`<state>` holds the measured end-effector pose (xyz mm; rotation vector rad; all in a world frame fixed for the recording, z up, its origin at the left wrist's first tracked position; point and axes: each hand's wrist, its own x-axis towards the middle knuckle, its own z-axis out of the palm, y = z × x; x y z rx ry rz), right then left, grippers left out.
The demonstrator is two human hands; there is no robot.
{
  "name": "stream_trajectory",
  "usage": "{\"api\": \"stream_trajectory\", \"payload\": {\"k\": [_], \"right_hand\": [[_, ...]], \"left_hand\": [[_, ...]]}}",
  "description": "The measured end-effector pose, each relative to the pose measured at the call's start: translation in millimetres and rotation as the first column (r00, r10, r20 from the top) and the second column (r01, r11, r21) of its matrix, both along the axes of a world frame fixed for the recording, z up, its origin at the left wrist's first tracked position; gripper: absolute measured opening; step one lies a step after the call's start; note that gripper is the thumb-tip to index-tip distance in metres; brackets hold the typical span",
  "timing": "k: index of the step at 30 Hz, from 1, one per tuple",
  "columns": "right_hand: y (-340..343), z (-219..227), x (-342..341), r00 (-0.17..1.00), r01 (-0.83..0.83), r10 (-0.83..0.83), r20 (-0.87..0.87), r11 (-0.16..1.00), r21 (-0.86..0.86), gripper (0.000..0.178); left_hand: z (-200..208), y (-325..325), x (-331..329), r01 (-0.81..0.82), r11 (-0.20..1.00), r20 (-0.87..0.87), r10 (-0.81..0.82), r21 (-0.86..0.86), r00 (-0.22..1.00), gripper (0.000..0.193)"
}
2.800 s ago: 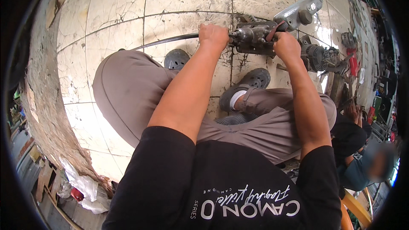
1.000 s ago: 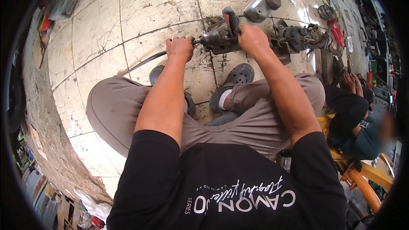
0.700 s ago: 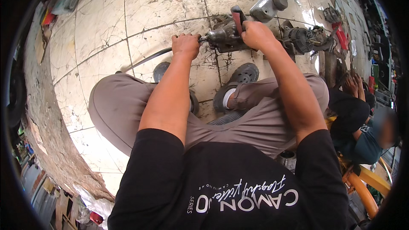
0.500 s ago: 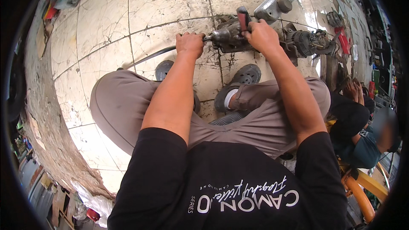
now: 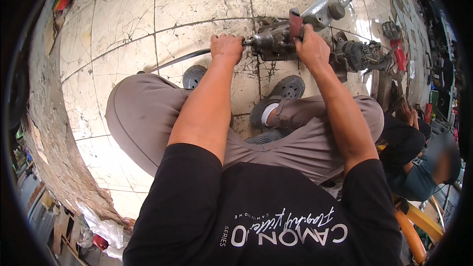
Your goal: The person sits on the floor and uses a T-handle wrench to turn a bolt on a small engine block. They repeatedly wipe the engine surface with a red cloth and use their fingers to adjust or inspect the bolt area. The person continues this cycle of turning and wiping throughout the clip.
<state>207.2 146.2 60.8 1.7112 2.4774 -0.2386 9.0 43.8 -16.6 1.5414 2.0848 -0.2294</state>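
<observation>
A greasy grey metal housing (image 5: 274, 41) lies on the tiled floor in front of my feet, its narrow end pointing left. Beside that narrow end my left hand (image 5: 227, 49) is closed around a dark, gently curved hose or bar (image 5: 185, 58), which runs off to the left. Fingers curled, my right hand (image 5: 313, 48) grips a flat red-faced piece (image 5: 295, 23) over the right part of the housing. My fingers cover its lower end, and its exact kind is unclear. Behind that hand lies a long shiny metal canister (image 5: 327, 6) with a round side fitting.
To the right sits a round finned machine part (image 5: 351, 55), with red pieces (image 5: 399, 54) past it. Another person (image 5: 419, 167) sits at the far right near an orange tube frame (image 5: 411, 236). My shoe (image 5: 283, 96) is close to the housing. A rough ledge (image 5: 54, 143) runs along the left.
The view has shifted slightly. The red-faced piece has tilted a little and shows more of its red side. Both hands keep their grips.
</observation>
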Motion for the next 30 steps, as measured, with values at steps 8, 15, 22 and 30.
{"api": "stream_trajectory", "payload": {"k": [8,15,22,30], "right_hand": [[-1.1,2.7,-1.6,0.999,0.014,-0.017,-0.046,0.998,-0.065,0.023],[7.1,-9.8,13.7,0.939,-0.337,0.344,-0.032,0.933,0.125,0.017],[8.9,4.4,4.5,0.820,-0.568,0.563,0.107,0.777,0.272,0.013],[13.2,-1.2,6.5,0.752,-0.658,0.648,0.124,0.725,0.204,0.012]], "left_hand": [[-1.0,1.6,0.2,-0.007,1.000,0.021,0.006,0.017,1.000,0.030],[-10.4,-1.8,-1.0,0.004,0.998,-0.002,-0.004,0.058,1.000,0.031],[-5.6,-0.3,-0.3,0.000,0.999,0.021,-0.001,0.052,1.000,0.028],[-7.2,-4.6,-2.4,0.003,0.992,0.011,-0.005,0.126,1.000,0.028]]}}
